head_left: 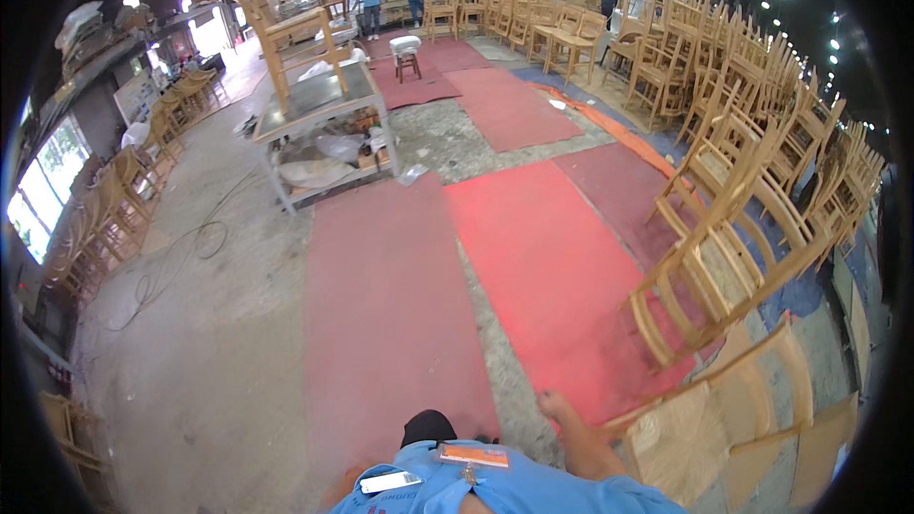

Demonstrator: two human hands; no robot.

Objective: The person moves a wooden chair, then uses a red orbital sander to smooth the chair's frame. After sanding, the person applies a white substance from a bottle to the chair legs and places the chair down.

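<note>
My right hand (pixel 552 405) hangs low in front of me, over the edge of the bright red mat (pixel 543 257). No object shows in it, and its fingers are too small and blurred to make out. Close beside my right forearm stands a wooden chair (pixel 681 443) with a pale seat and a curved back. Only a bit of my left arm (pixel 345 485) shows at the lower edge; the left hand itself is hidden. I wear a blue shirt with an orange badge (pixel 474 456) on it.
Stacked wooden chairs (pixel 709 276) line the right side. Ahead on the left, a metal-topped worktable (pixel 328 92) carries an upturned chair (pixel 286 43). Cables (pixel 205 228) lie on the concrete floor. A stool (pixel 407 59) stands farther off, near several people (pixel 369 8).
</note>
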